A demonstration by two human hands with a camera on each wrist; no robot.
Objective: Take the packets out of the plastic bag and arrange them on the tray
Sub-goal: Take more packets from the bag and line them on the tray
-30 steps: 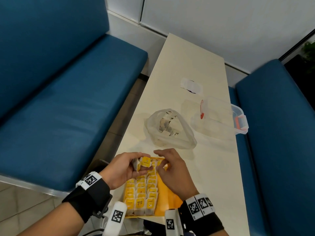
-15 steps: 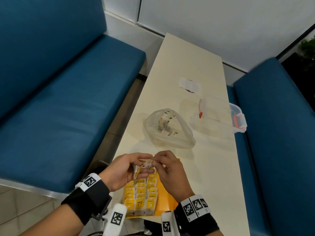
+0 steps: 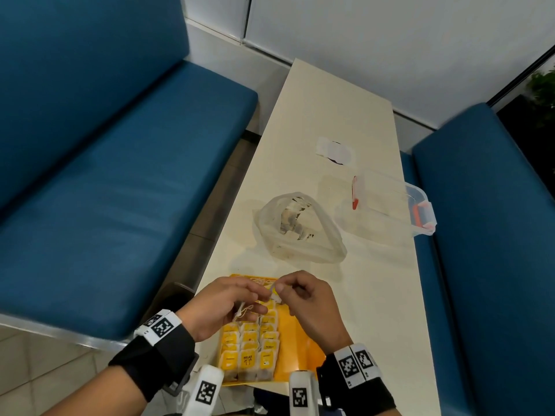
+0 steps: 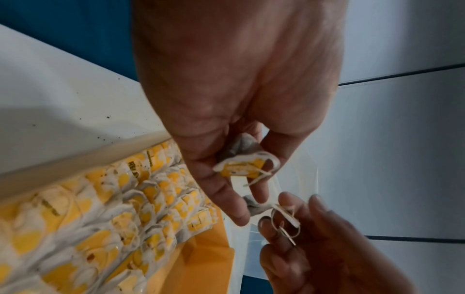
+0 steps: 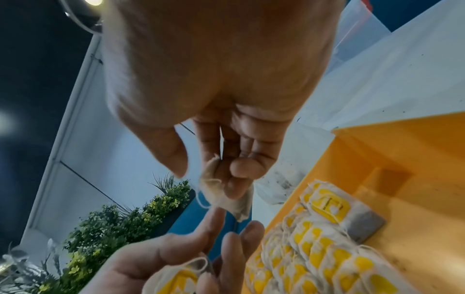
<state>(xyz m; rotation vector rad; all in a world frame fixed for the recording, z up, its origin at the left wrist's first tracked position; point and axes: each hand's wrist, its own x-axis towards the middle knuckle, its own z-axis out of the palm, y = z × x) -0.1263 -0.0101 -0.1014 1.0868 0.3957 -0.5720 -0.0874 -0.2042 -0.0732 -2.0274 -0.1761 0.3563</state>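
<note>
Two yellow-tagged paper tea packets held above far end of orange flat tray (image 3: 303, 349), strings tangled between them. One packet (image 4: 241, 165) pinched in left hand (image 3: 222, 307) fingers; second packet (image 5: 231, 201) pinched by right hand (image 3: 309, 301), just beside, toward right. Clear plastic bag (image 3: 300, 229) lies beyond on cream table (image 3: 375, 295).

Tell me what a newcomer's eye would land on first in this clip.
First the two hands, left hand and right hand, meeting over the near end of the table, each pinching a tea packet with loose strings between them. Just below sits the yellow tray, its left side filled with rows of yellow-tagged packets. Farther up the table lies the clear plastic bag, packets still inside.
</note>
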